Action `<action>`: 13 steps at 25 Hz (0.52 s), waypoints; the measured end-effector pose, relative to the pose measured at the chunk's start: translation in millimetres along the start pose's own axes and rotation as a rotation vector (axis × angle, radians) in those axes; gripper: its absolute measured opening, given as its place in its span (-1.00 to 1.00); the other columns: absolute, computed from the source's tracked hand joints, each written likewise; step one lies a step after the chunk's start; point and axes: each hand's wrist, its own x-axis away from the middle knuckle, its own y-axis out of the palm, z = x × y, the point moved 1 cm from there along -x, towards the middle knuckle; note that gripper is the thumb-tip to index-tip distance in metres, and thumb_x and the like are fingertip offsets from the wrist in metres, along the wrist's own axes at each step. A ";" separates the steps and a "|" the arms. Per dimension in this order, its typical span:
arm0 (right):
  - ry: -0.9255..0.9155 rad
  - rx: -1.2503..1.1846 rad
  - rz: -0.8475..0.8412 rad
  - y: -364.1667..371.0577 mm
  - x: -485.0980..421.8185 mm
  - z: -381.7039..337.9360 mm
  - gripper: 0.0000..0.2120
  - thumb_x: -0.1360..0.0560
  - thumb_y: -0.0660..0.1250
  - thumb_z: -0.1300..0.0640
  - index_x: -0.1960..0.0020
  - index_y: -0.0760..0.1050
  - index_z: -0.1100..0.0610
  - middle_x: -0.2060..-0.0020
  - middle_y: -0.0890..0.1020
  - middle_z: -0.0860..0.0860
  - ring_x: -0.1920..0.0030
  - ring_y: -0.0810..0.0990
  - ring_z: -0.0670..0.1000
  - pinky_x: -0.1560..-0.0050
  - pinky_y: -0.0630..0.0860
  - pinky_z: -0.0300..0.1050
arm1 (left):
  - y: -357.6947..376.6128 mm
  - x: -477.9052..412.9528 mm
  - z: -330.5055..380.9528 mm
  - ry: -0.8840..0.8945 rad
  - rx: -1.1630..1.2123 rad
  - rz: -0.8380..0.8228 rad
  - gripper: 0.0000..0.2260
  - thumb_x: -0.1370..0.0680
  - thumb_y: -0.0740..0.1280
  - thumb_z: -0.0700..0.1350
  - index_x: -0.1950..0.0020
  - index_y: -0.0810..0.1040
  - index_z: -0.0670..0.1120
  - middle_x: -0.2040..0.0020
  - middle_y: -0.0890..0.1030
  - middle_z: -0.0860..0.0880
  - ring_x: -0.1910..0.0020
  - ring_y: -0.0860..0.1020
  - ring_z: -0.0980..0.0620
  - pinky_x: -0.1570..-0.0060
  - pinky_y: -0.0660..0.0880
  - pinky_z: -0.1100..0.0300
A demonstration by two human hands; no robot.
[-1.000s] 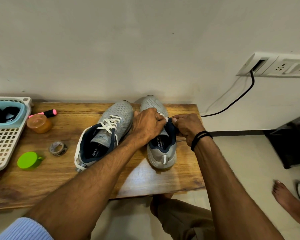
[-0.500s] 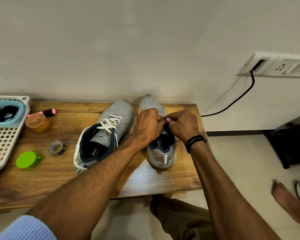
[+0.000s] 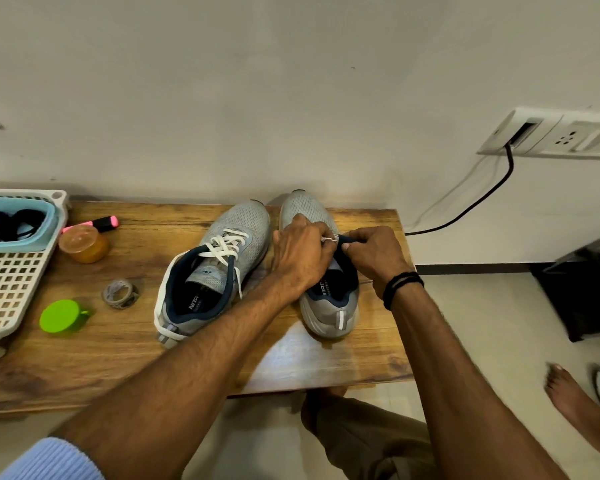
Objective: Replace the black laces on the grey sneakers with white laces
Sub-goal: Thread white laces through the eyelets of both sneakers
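Note:
Two grey sneakers stand on the wooden table [image 3: 125, 348], toes toward the wall. The left sneaker [image 3: 219, 268] is laced with a white lace [image 3: 227, 244], its ends hanging loose. Over the right sneaker [image 3: 326, 306] both hands work. My left hand [image 3: 300, 259] curls over the eyelet area and pinches a white lace [image 3: 329, 239]. My right hand [image 3: 374, 256] pinches the same lace close beside it, at the dark blue collar. The hands hide this shoe's eyelets. Black laces [image 3: 11, 221] lie in a blue tub [image 3: 21, 242] at the far left.
A white perforated basket [image 3: 11, 285] holds the blue tub. Near it lie a pink highlighter [image 3: 101, 223], an orange-lidded jar [image 3: 84, 244], a tape roll [image 3: 118, 293] and a green cap [image 3: 61, 315]. A black cable [image 3: 478, 199] runs from the wall socket. Someone's bare foot [image 3: 575, 407] is on the floor.
My right hand has moved left and forward until its fingertips meet the left hand's over the shoe. The left hand stayed on the tongue area. The sneakers have not shifted.

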 end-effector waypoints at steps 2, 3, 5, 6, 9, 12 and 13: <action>0.015 -0.037 -0.012 1.0 -0.6 -0.5 -0.81 -0.40 0.38 0.31 0.14 0.68 0.05 0.14 0.71 0.06 0.04 0.67 0.04 -0.04 0.65 0.05 | -0.5 1.9 -5.8 0.015 -0.005 0.007 -0.78 -0.62 0.29 0.01 -0.22 0.63 0.06 -0.16 0.53 -0.06 -0.17 0.51 -0.04 -0.18 0.31 0.01; 0.021 -0.050 -0.013 1.7 -1.2 -0.7 -0.81 -0.40 0.39 0.31 0.18 0.67 0.04 0.15 0.71 0.06 0.05 0.67 0.04 -0.04 0.65 0.06 | -0.7 3.0 -7.1 0.018 -0.005 0.010 -0.79 -0.62 0.29 -0.01 -0.21 0.62 0.06 -0.15 0.54 -0.06 -0.17 0.51 -0.04 -0.18 0.30 0.02; 0.023 -0.064 -0.007 2.2 -2.7 -0.2 -0.79 -0.40 0.39 0.31 0.22 0.66 0.02 0.16 0.71 0.07 0.05 0.68 0.05 -0.04 0.65 0.08 | -1.0 3.5 -6.9 0.026 0.002 0.025 -0.81 -0.62 0.29 -0.03 -0.18 0.62 0.02 -0.13 0.56 -0.05 -0.16 0.51 -0.05 -0.19 0.31 0.02; 0.021 -0.063 -0.003 1.9 -3.2 0.2 -0.80 -0.40 0.39 0.31 0.20 0.67 0.02 0.15 0.71 0.06 0.04 0.68 0.05 -0.05 0.65 0.07 | -0.8 3.2 -6.2 0.034 0.003 0.030 -0.82 -0.62 0.29 -0.03 -0.16 0.62 0.01 -0.12 0.56 -0.04 -0.15 0.51 -0.04 -0.19 0.30 0.02; -0.003 -0.020 0.005 0.0 -3.8 1.5 -0.79 -0.42 0.39 0.31 0.05 0.70 0.08 0.11 0.71 0.05 0.02 0.67 0.02 -0.08 0.64 0.03 | 0.6 2.2 -6.8 0.069 0.012 0.022 -0.87 -0.61 0.29 -0.01 -0.08 0.59 0.01 -0.06 0.56 0.03 -0.14 0.49 0.01 -0.16 0.23 0.05; -0.044 0.033 0.025 -2.0 -0.6 -1.0 -0.76 -0.43 0.38 0.32 -0.04 0.69 0.12 0.07 0.72 0.06 0.00 0.66 0.01 -0.10 0.62 -0.04 | 1.2 1.5 -7.0 0.073 0.040 0.003 -0.94 -0.60 0.30 -0.03 0.06 0.49 0.04 0.02 0.49 0.08 -0.12 0.47 0.01 -0.09 0.17 0.10; -0.057 0.050 0.040 -2.0 1.2 -2.5 -0.76 -0.44 0.38 0.32 -0.05 0.69 0.13 0.06 0.72 0.06 0.00 0.66 0.01 -0.09 0.62 -0.07 | 2.3 1.2 -6.8 0.071 0.050 -0.003 -0.93 -0.60 0.30 -0.04 0.08 0.47 0.04 0.03 0.49 0.07 -0.12 0.47 0.00 -0.09 0.17 0.10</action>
